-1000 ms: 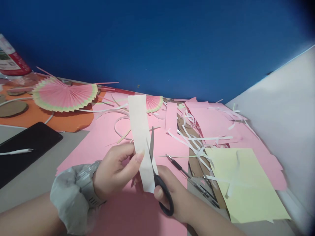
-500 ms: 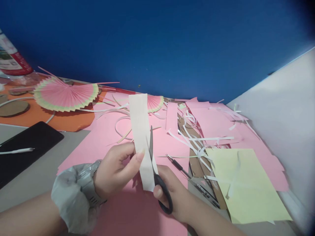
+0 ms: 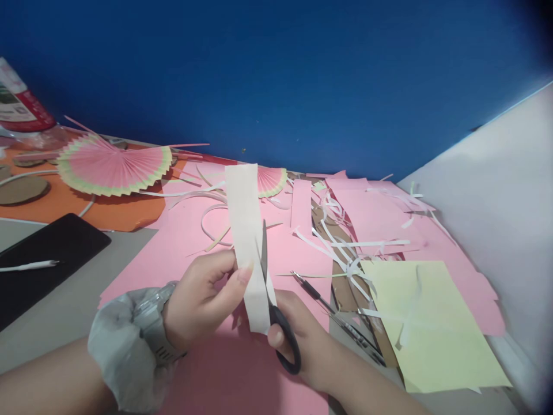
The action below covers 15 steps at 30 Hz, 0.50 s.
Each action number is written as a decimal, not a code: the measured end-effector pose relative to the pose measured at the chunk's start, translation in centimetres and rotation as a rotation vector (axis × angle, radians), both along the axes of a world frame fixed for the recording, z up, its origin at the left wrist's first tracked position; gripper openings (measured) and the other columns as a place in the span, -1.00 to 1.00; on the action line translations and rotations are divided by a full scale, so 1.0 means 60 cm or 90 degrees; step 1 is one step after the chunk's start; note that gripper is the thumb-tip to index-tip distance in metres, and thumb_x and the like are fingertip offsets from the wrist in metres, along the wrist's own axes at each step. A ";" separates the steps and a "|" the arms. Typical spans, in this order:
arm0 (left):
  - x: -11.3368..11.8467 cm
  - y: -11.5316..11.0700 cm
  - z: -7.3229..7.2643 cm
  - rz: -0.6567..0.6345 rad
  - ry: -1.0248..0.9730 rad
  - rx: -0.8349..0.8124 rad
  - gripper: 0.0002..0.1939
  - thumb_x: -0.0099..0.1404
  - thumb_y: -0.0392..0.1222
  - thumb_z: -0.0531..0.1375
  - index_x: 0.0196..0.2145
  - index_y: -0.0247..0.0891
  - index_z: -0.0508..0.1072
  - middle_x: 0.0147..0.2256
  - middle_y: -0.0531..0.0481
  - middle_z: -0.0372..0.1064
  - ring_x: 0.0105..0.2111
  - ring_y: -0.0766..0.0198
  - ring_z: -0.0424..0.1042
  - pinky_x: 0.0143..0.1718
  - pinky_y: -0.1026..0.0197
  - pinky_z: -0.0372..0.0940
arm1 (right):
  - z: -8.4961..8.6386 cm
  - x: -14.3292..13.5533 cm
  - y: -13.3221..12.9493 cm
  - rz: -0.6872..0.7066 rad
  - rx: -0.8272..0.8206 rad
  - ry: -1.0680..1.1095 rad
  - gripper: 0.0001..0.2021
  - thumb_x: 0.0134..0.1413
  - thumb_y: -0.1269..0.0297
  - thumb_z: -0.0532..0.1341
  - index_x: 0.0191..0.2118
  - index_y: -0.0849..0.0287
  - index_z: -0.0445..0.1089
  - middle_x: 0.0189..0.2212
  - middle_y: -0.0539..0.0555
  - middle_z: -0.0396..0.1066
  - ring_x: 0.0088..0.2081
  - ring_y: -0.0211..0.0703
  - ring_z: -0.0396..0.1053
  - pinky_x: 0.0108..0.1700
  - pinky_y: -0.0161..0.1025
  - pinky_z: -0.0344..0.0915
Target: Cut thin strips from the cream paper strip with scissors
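Note:
A long white paper strip [image 3: 242, 213] stands upright at the centre, pinched between the thumb and fingers of my left hand [image 3: 211, 294]. Black-handled scissors [image 3: 283, 337] are gripped in my right hand [image 3: 306, 340], their blades pointing up and slightly apart along the strip's right edge. A narrow sliver of the paper lies to the right of the blades. Beneath both hands is a large pink sheet [image 3: 233, 380].
Pleated pink fan [image 3: 116, 164] on orange paper [image 3: 142, 210] at back left, near a bottle [image 3: 21, 104]. A black tablet [image 3: 56, 259] lies left. To the right are pens [image 3: 313, 290], white paper scraps [image 3: 345, 253] and a yellow sheet [image 3: 440, 328].
The view has shifted very slightly. Both hands, the strip and the scissors keep nearly the same positions relative to each other.

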<state>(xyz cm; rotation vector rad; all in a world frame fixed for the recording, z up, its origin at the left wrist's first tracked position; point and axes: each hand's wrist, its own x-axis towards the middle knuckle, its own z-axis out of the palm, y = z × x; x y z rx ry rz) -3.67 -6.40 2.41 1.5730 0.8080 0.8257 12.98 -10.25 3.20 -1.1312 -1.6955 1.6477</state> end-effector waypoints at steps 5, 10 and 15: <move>0.001 0.000 -0.002 -0.002 -0.016 -0.002 -0.68 0.34 -0.20 -0.08 -0.53 -0.28 0.27 -0.68 0.12 0.35 -0.69 0.45 0.30 -0.65 0.43 0.16 | 0.000 0.000 -0.005 -0.016 0.001 0.049 -0.51 0.00 -0.24 0.02 -0.47 0.18 0.16 -0.57 -0.06 0.00 -0.46 -0.20 0.11 -0.33 -0.25 0.22; 0.001 -0.003 -0.003 -0.005 -0.033 -0.006 -0.66 0.35 -0.21 -0.09 -0.54 -0.28 0.28 -0.68 0.13 0.35 -0.71 0.47 0.28 -0.68 0.44 0.13 | -0.006 -0.001 -0.005 -0.002 -0.016 0.084 -0.51 0.04 -0.22 -0.02 -0.41 0.20 0.20 -0.52 -0.04 0.05 -0.48 -0.25 0.01 -0.35 -0.28 0.16; 0.001 -0.004 -0.002 0.001 -0.045 -0.001 -0.69 0.35 -0.24 -0.07 -0.53 -0.27 0.27 -0.66 0.16 0.38 -0.71 0.51 0.28 -0.69 0.48 0.11 | -0.013 -0.003 -0.005 -0.012 -0.018 0.100 -0.49 0.03 -0.22 0.00 -0.38 0.22 0.25 -0.53 -0.04 0.05 -0.51 -0.27 0.00 -0.30 -0.24 0.19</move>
